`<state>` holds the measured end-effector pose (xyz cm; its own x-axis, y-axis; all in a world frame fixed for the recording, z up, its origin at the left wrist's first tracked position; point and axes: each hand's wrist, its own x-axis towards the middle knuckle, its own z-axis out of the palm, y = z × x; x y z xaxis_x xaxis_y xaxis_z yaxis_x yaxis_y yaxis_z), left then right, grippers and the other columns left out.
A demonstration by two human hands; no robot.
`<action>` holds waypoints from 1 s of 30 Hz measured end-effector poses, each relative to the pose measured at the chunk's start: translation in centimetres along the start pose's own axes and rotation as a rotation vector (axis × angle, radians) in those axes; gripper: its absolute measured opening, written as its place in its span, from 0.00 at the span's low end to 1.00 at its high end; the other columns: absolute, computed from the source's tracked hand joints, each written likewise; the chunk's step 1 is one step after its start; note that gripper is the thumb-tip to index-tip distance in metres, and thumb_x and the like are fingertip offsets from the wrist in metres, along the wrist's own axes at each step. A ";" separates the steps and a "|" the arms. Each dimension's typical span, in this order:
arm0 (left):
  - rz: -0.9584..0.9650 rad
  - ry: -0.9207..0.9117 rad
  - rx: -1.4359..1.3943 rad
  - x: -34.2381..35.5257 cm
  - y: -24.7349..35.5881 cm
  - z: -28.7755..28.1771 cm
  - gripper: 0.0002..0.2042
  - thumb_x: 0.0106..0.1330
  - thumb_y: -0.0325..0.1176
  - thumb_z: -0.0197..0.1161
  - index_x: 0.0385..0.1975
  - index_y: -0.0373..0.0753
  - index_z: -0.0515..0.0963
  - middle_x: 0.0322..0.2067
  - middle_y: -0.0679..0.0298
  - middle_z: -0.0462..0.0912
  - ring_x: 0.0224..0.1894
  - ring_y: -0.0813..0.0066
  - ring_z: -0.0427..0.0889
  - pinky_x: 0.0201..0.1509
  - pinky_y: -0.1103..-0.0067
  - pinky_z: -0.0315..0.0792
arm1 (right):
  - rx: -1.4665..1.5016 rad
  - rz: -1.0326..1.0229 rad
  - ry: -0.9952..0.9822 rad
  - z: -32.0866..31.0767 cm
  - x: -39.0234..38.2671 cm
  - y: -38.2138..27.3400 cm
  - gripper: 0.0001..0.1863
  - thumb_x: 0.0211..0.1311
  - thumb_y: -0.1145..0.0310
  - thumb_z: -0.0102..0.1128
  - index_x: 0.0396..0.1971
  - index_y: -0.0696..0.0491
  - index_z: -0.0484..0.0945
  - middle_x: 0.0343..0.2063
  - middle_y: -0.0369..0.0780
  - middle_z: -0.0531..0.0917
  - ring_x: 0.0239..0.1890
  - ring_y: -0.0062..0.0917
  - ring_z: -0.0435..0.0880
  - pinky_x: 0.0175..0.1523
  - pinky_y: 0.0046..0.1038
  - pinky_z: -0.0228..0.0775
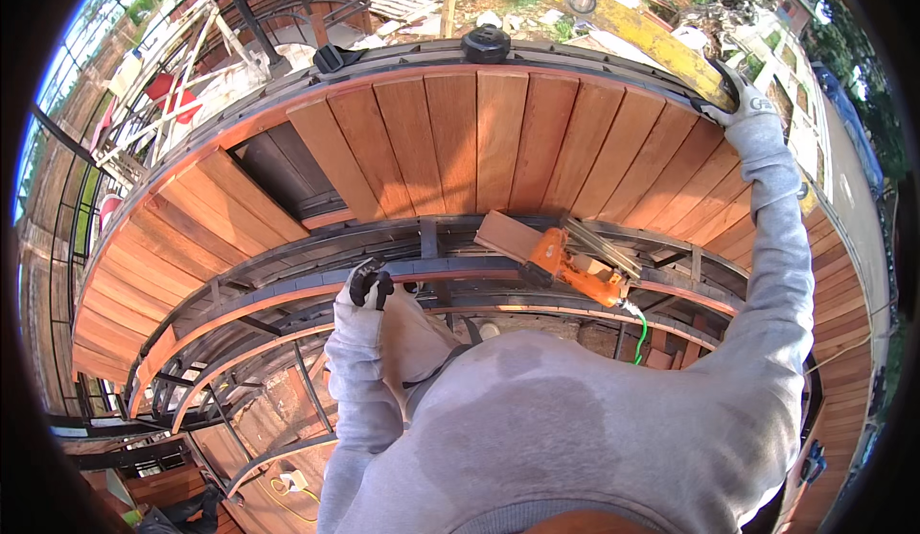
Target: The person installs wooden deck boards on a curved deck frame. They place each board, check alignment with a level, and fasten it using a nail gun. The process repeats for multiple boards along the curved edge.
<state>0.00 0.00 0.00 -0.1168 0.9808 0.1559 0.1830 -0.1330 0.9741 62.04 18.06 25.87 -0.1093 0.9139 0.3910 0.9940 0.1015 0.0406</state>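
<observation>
My right hand [746, 104], in a grey glove with dark fingers, grips the end of a yellow spirit level [644, 40]. The level slants away to the upper left, past the outer rim of the curved wooden decking [498, 141]. Near my body, my left hand [364, 290] is gloved too, its dark fingertips curled together beside the black metal frame. Whatever lies inside those fingers, if anything, is hidden. An orange nail gun [575, 270] with a green air hose [641, 337] rests on the frame, next to a short wooden board [508, 235].
A gap [285, 168] between the boards at left shows dark framing. On the outer rim sit a round black object [486, 44] and a smaller black piece [333, 58]. Curved black metal rails [383, 273] run below the decking, with openings between them.
</observation>
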 end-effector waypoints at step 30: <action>0.456 -0.006 0.067 0.2 21.0 -1.3 0.13 0.67 0.29 0.64 0.50 0.34 0.79 0.35 0.59 0.84 0.32 0.74 0.81 0.41 0.79 0.75 | -0.133 0.446 -0.330 -0.3 3.7 -5.9 0.47 0.59 0.28 0.53 0.69 0.47 0.65 0.64 0.46 0.74 0.64 0.41 0.74 0.68 0.40 0.66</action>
<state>2.53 -2.76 20.74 -0.0041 0.8252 0.5648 0.2770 -0.5417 0.7936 55.81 20.71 27.32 0.3468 0.9336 0.0896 0.9337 -0.3527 0.0611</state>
